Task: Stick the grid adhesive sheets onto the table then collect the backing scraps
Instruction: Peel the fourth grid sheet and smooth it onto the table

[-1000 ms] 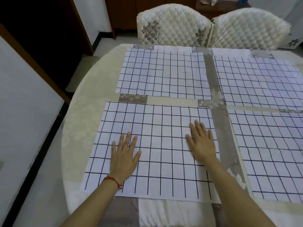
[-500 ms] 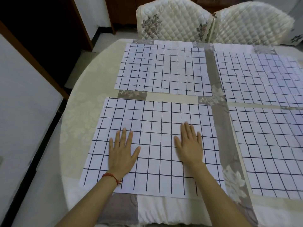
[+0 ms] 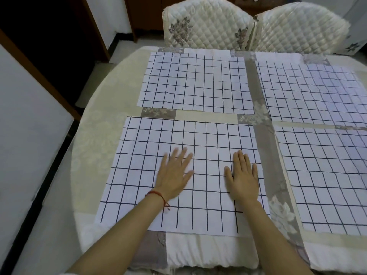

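A: In the head view, where are the hands?
B: The left hand (image 3: 173, 175) and right hand (image 3: 243, 176) lie flat, fingers straight, palms pressed on the near-left grid sheet (image 3: 208, 139), apart from each other, fingers pointing toward 12 o'clock. The left one is slightly blurred. A red cord (image 3: 158, 195) circles the left wrist.
A: And the sheet?
B: It lies flat at the bench's (image 3: 89, 145) 6 o'clock edge, squarish, its long axis hard to judge, edges roughly square to the viewer.
A: The others?
B: The far-left sheet (image 3: 195, 83) lies at 12 o'clock, wrinkled. The far-right sheet (image 3: 311, 92) and near-right sheet (image 3: 327, 175) sit toward 2 and 3 o'clock, both cut off by the frame's right edge. Two quilted chairs (image 3: 206, 22) stand beyond.
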Demonstrator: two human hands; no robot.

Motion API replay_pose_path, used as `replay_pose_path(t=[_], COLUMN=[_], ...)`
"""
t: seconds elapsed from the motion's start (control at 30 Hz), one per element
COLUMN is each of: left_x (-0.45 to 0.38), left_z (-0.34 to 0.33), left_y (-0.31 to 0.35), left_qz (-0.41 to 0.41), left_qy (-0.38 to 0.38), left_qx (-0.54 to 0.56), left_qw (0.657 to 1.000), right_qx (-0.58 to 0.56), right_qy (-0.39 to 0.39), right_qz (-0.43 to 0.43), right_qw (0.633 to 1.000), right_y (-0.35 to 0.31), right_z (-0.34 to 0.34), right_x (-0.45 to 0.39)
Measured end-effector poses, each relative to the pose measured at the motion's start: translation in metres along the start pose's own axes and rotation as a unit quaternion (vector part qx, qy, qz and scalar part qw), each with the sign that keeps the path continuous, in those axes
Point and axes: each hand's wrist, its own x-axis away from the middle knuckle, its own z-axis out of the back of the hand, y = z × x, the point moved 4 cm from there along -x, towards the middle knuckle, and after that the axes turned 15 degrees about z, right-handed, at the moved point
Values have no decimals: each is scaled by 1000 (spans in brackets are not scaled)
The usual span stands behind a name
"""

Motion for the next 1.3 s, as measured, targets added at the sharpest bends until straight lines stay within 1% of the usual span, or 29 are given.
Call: replay_pose_path(t=[0.1,0.17,0.2,0.23,0.27,0.33,0.37,0.4,0.43,0.57,0.67,0.77,0.83,0.9,0.97,1.0,1.1,1.2,1.3], left_x=[-15,-11,-4,7,20,52,68,80,88,90,85,87,94,108,128,142,192,244,297], left_z=[12,23,27,29,28,18,10,3,-2,-1,4,14,26,44,64,73,93,99,94], left_y=[-56,-90,-99,-99,-93,-69,-61,-60,-65,-102,-112,-124,-137,-152,-171,-182,-211,-236,-265], left_qz=[129,221,254,261,234,126,85,65,65,133,150,196,240,266,281,295,334,377,434], left_qy=[16,19,32,43,46,25,5,-9,-10,5,-9,-26,-37,-11,30,44,71,94,97], left_qx=[1,21,34,40,40,46,44,34,22,16,21,47,83,128,172,197,272,303,339], left_qw=[991,975,966,964,970,991,995,997,998,991,988,979,966,955,944,934,900,870,829], right_qx=[-5,-7,-6,-4,-1,0,1,3,5,4,1,-7,-29,-46,-63,-75,-106,-115,-127], right_qy=[2,2,1,1,2,6,5,3,1,-2,-11,-28,-24,-3,8,0,-66,-101,-149], right_qz=[1,1,0,-1,-1,-1,-1,0,0,5,9,9,5,26,86,119,189,262,317], right_qw=[1000,1000,1000,1000,1000,1000,1000,1000,1000,1000,1000,1000,999,999,994,990,974,953,928], right_y=[0,0,0,0,0,-1,-1,-1,-1,-2,-3,-5,-11,-24,-47,-63,-117,-179,-245], right_z=[1,0,0,0,0,0,1,1,1,2,4,7,13,19,22,19,7,-3,-8], right_x=[0,0,0,0,0,0,0,0,0,1,2,1,1,2,4,5,8,18,34])
